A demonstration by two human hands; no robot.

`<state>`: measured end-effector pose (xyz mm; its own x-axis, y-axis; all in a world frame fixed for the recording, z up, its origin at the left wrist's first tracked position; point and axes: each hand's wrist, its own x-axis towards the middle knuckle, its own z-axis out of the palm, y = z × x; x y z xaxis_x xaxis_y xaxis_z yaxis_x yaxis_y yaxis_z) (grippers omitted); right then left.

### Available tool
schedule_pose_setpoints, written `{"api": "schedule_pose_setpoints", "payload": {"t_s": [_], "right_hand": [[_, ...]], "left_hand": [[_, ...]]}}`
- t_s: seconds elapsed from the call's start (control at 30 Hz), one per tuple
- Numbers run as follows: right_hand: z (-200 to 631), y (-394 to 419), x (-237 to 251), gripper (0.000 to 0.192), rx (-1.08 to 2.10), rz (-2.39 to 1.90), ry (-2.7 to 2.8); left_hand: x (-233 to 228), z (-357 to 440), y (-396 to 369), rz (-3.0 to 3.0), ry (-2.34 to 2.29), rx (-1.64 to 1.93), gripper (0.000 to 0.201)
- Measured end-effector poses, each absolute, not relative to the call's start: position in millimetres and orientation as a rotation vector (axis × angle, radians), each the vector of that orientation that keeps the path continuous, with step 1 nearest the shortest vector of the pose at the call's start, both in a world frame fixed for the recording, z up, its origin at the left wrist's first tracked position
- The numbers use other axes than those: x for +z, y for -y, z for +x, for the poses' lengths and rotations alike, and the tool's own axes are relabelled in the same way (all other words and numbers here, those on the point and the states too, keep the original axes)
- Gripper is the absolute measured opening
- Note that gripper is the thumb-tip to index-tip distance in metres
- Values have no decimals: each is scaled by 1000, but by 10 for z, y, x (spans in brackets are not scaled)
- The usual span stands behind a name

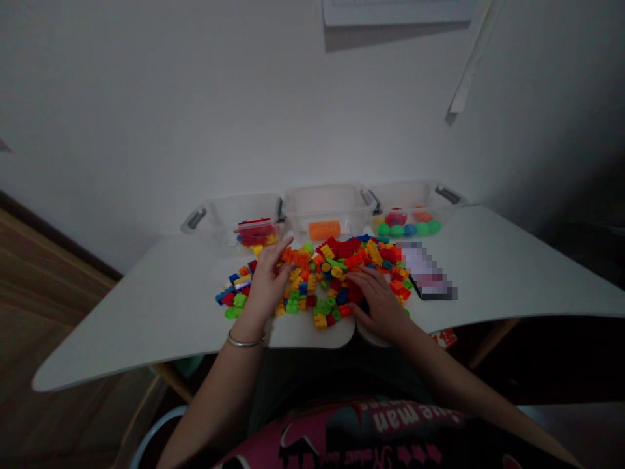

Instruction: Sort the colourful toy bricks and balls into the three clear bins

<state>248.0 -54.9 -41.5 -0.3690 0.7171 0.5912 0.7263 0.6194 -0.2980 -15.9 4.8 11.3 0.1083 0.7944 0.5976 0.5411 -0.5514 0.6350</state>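
A heap of colourful toy building bricks [311,283] covers the middle of the white table. Over the heap's left part is my left hand [268,280], a metal bangle on its wrist. Its thumb and fingers are apart, close to some orange bricks [297,258]; I see nothing gripped. My right hand [379,301] rests at the heap's right front, palm down with fingers stretched out. Under and beside these fingertips lies a dark red brick [356,293]; the fingers partly hide it.
Three clear plastic bins line the wall: the left bin [224,212] holds red and mixed pieces, the middle bin [327,198] an orange block, the right bin [415,193] round coloured pieces. A phone [427,270] lies right of the heap on the table [512,273].
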Motion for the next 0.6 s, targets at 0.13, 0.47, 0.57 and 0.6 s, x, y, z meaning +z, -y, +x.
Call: {"api": "schedule_pose_setpoints", "payload": {"t_s": [0.13,0.47,0.57,0.6], "right_hand": [[2479,550,-420,50,-8,-1141,2134],[2487,555,-413,52,3,-1140,2139],[2484,557,-408,52,7,-1140,2138],[2484,558,-406,51,6,-1138,2138]], "left_hand": [[106,-265,-152,1823,-1314,1534,33],[163,-317,-183,1687,-1271,1550,30],[157,-319,-187,1699,-1301,1567,28],[159,-317,-188,1692,-1307,1572,28]]}}
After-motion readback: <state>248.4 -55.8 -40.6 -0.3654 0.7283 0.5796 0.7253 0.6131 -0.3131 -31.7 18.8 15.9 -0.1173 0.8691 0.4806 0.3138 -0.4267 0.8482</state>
